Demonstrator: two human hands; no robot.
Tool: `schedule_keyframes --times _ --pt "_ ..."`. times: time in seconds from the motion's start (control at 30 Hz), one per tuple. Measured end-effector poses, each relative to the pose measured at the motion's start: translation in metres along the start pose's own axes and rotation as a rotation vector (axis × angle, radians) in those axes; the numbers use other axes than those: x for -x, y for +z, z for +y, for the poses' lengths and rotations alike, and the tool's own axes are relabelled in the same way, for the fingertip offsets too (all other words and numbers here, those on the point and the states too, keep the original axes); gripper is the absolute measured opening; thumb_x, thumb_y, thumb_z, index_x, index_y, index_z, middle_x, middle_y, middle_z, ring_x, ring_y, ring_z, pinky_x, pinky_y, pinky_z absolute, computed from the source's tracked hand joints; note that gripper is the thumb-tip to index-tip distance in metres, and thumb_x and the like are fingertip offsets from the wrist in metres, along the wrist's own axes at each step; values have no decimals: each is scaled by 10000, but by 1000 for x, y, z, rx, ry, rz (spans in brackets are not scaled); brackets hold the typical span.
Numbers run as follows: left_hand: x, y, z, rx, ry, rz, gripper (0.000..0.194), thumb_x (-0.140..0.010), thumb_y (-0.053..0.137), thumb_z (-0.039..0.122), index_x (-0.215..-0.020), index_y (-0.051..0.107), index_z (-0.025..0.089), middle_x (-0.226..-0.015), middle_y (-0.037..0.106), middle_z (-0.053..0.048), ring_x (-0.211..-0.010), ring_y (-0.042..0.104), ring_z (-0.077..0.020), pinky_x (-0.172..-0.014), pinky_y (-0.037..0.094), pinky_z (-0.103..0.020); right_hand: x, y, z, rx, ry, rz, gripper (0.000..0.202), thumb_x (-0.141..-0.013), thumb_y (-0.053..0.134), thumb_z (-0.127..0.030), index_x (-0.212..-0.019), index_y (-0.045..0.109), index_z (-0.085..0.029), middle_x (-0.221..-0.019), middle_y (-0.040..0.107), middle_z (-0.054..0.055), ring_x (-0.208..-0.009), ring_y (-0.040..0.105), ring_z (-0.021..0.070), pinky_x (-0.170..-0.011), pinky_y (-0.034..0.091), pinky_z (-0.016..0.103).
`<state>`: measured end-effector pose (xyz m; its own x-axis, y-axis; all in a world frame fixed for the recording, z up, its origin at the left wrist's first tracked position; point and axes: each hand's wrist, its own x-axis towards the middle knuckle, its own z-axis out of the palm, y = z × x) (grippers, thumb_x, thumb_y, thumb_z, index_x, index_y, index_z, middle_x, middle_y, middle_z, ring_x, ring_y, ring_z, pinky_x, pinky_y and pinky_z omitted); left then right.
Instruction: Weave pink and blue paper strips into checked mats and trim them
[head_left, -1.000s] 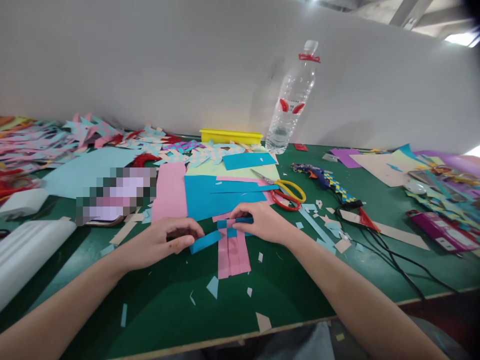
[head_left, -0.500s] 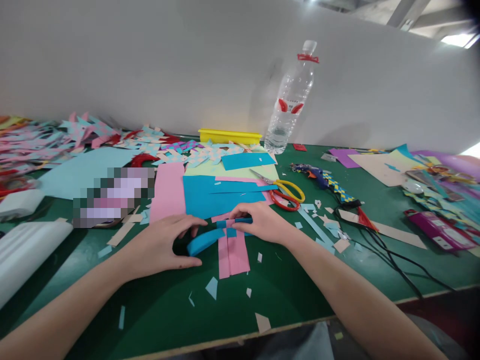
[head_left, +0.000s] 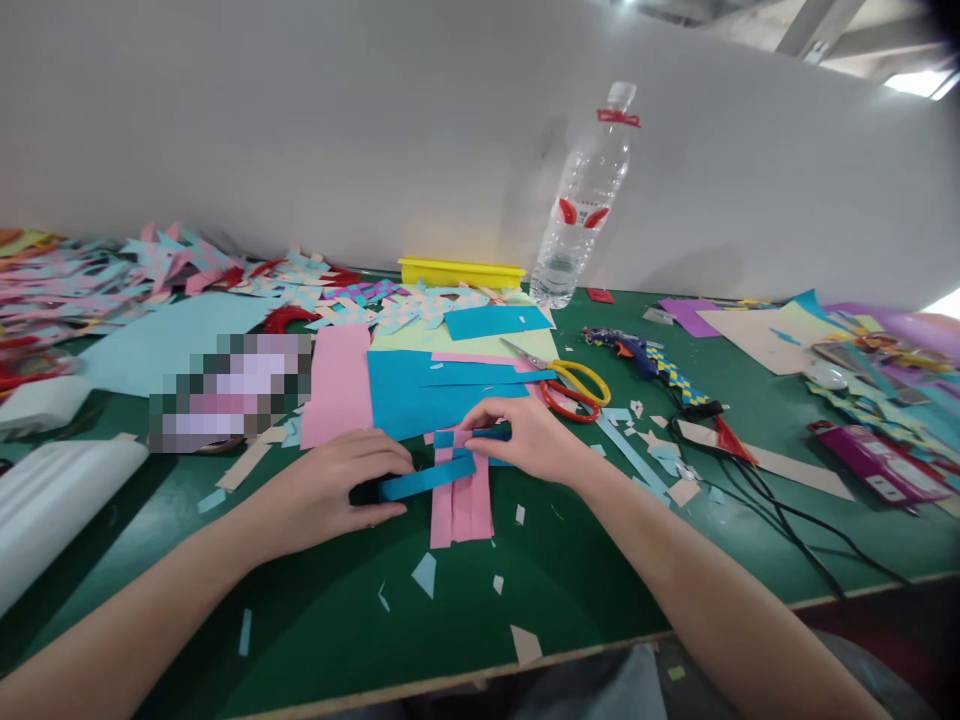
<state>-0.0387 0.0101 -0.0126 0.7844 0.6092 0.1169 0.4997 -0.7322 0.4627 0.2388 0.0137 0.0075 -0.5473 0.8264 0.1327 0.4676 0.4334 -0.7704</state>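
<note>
Pink paper strips [head_left: 463,505] lie side by side on the green table, crossed near their top by blue strips [head_left: 427,479]. My right hand [head_left: 510,430] pinches the upper end of the pink and blue strips, its fingertips together at their crossing. Curved around the left end of the blue strips is my left hand [head_left: 360,480], with thumb and fingers apart and a gap between them. Whether its fingers touch the blue paper is hard to tell. The right ends of the blue strips are partly hidden under my right hand.
Behind the hands lie blue sheets [head_left: 405,395], a pink sheet [head_left: 341,380] and scissors [head_left: 574,385]. A water bottle [head_left: 581,210] stands at the back by a yellow tray [head_left: 461,272]. A blurred-out phone [head_left: 232,390] is at left; cables [head_left: 780,515] and a purple pack [head_left: 877,460] are at right.
The pink strips have shifted slightly left. The loose blue strip now reaches farther right across them and lies straighter. Both hands have stayed nearly in place.
</note>
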Motion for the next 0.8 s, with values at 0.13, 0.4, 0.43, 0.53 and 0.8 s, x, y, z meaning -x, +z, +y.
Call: schedule_keyframes --times 0.13,0.4,0.43,0.53,0.8 --pt "1 2 -2 38 -2 -14 247 -892 596 403 -1095 651 274 -1075 691 -46 -988 623 -226 -879 480 -367 0 5 2 24 13 -21 150 -884 614 -317 -983 668 -217 -1002 709 24 -929 652 156 -792 526 293" --pt "1 8 -4 44 44 -13 281 -905 588 421 -1138 645 275 -1080 699 -40 -990 625 -214 -838 491 -325 -1 10 4 42 10 -6 160 -893 605 -320 -1008 658 -222 -1022 703 17 -942 643 157 -789 524 292" --pt "1 9 -4 39 55 5 292 -907 583 426 -1151 640 275 -1089 698 -39 -998 625 -214 -845 489 -324 0 10 4 45 13 -3 162 -894 602 -322 -1009 659 -223 -1025 701 18 -941 642 159 -786 524 293" --pt "2 9 -3 10 65 51 352 -901 580 459 -1203 607 281 -1146 680 -42 -1029 621 -215 -876 483 -328 0 10 3 47 17 -3 163 -895 601 -325 -1006 662 -222 -1020 703 20 -932 644 161 -780 524 295" --pt "1 8 9 -84 91 161 338 -923 572 402 -1229 539 262 -1148 662 -36 -1053 592 -211 -912 450 -348 -4 16 6 141 -33 -9 155 -906 589 -287 -1033 651 -221 -1039 703 33 -959 638 179 -790 508 312"
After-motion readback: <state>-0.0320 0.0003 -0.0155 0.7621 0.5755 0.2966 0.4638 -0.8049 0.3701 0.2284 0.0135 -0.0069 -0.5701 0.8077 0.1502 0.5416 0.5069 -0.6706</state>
